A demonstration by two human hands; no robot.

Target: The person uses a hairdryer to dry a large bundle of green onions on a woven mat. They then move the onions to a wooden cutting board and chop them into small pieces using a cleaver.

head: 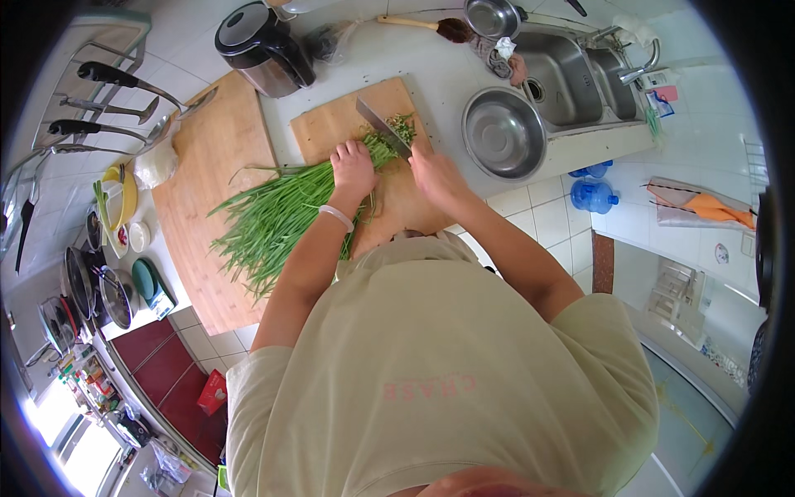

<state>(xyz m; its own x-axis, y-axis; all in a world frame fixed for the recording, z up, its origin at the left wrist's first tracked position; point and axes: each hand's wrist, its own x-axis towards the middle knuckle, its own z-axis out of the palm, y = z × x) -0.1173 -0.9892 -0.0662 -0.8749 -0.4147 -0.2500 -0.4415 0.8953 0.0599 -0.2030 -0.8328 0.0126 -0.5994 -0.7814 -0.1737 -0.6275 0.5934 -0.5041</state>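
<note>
A large bunch of long green garlic chives (279, 214) lies across a wooden cutting board (338, 127) and onto a larger wooden board (205, 186) at its left. My left hand (354, 166) presses on the bunch near its cut end, a pale bangle on the wrist. In my right hand (435, 177) is the handle of a kitchen knife (384, 127), whose blade stands across the stalks just right of my left hand. Small chopped green pieces (404, 126) lie beyond the blade. My right fingers hide the knife's handle.
An electric kettle (267, 53) stands behind the boards. To the right are a steel basin (503, 133) and a double steel sink (559, 81). A wooden-handled brush (416, 23) lies at the back. Ladles (124, 77) hang at the left, above a yellow bowl (128, 192).
</note>
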